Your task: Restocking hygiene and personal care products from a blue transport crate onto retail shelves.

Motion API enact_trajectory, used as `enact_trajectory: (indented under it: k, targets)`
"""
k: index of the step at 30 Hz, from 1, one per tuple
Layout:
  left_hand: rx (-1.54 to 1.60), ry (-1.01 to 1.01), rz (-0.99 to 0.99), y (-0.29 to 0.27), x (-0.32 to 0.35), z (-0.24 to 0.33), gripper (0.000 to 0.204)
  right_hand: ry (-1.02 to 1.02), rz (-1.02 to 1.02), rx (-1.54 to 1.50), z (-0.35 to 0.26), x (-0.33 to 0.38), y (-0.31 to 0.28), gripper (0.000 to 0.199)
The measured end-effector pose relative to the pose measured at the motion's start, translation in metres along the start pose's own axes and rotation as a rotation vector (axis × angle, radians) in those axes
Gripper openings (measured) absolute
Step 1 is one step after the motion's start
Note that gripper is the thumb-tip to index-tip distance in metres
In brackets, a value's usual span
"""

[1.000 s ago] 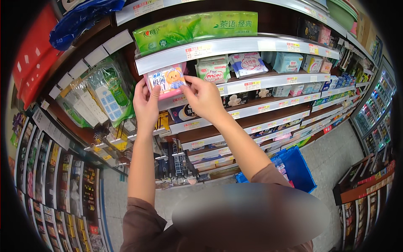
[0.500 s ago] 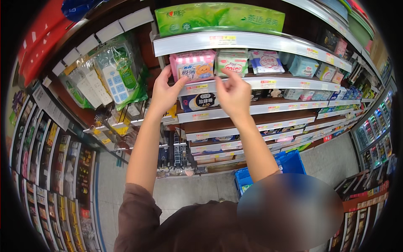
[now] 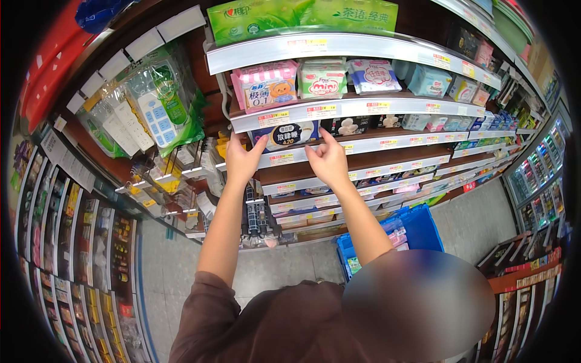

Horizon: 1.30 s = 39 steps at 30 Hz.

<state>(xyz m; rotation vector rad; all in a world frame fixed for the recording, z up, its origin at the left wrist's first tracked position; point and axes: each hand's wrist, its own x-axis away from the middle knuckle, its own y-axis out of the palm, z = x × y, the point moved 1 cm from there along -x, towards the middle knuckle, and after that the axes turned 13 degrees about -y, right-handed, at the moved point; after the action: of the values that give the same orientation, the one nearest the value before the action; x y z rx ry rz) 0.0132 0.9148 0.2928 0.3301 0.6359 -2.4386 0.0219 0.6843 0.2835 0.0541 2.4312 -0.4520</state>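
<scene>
A dark blue pack of sanitary pads (image 3: 292, 134) lies on the second shelf down, between my two hands. My left hand (image 3: 242, 158) is at its left end, the thumb against the front and the fingers apart beside the shelf edge. At its right end is my right hand (image 3: 330, 160), index finger stretched up to the pack and thumb lower, by the price rail. On the shelf above sit a pink pack with a bear (image 3: 266, 85), a green and white pack (image 3: 322, 78) and a blue and white pack (image 3: 374, 75).
Green tissue packs (image 3: 302, 18) fill the top shelf. Power strips (image 3: 158, 115) hang at the left. On the floor below stands a blue crate (image 3: 426, 227) with some packs inside. Shelving lines the far left (image 3: 66, 260), and a lit drinks cooler (image 3: 541, 169) stands at the right.
Both hands have moved down from the pink and green packs to the dark blue pack one shelf lower. The view has shifted slightly.
</scene>
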Motion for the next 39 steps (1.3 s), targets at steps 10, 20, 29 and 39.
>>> enact_trajectory:
  k: [10,20,29,39]
  targets:
    - [0.280,-0.061,-0.038,-0.003,-0.015,0.005,0.040,0.039,0.020,-0.319,-0.006,-0.015,0.014,0.040]
    - [0.504,-0.531,-0.545,-0.048,0.138,-0.010,0.038,-0.072,0.111,0.091,-0.020,0.112,-0.033,0.042]
    - [0.170,-0.678,-1.188,0.050,0.301,-0.062,0.037,0.164,-0.717,0.148,0.029,0.296,-0.120,0.102]
    - [-0.439,-0.420,-1.108,0.088,0.340,-0.064,0.042,0.982,-0.305,0.711,0.297,0.489,-0.244,0.093]
